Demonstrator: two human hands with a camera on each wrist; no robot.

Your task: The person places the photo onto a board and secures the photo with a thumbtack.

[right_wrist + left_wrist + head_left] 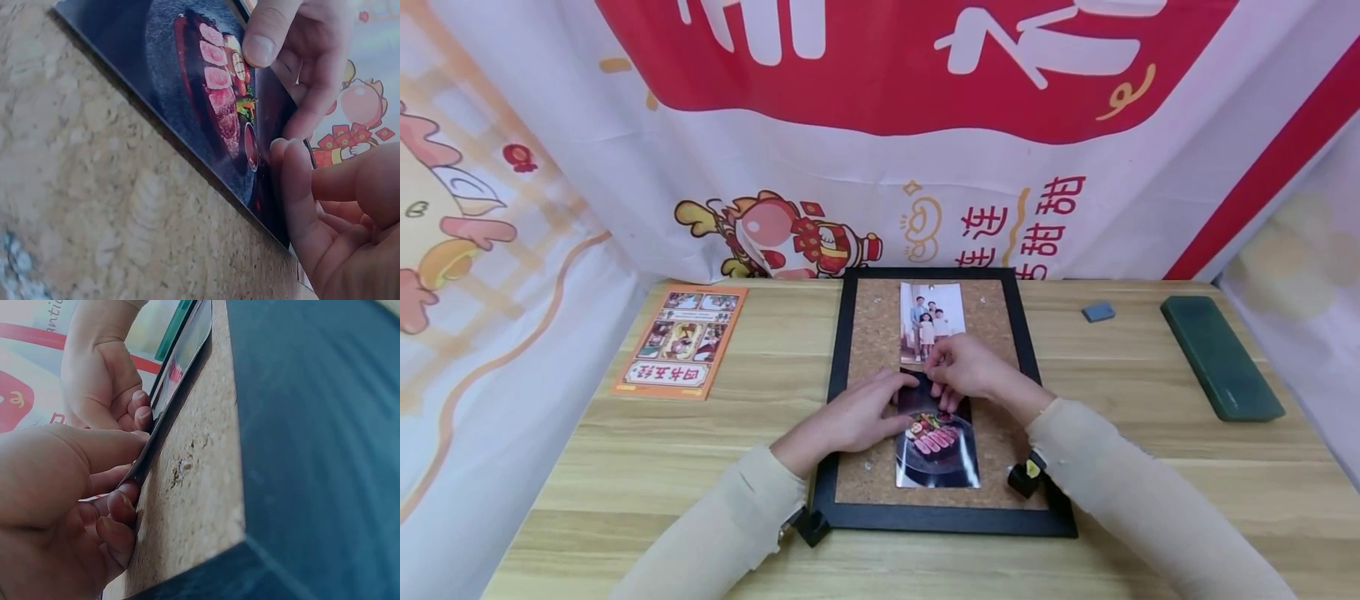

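A glossy photo of sliced steak on a dark plate (934, 462) lies on a cork board (868, 408) in a black frame (844, 350). Along the photo's left edge, my left hand (868, 410) grips it, thumb on the picture and fingers at the edge; the left wrist view shows that edge raised off the cork. My right hand (966, 367) is at the photo's top edge, thumb and forefinger pinched together. Whatever is between those fingertips is hidden. Just above, a family photo (925, 321) is fixed to the cork with a small pin at its top.
Clear push pins stick in the cork near its corners, one of them a pin (877, 300) at upper left. An orange booklet (681, 342) lies left of the frame. To the right are a small blue block (1098, 312) and a long green case (1221, 358). Printed cloth (850, 158) hangs behind the table.
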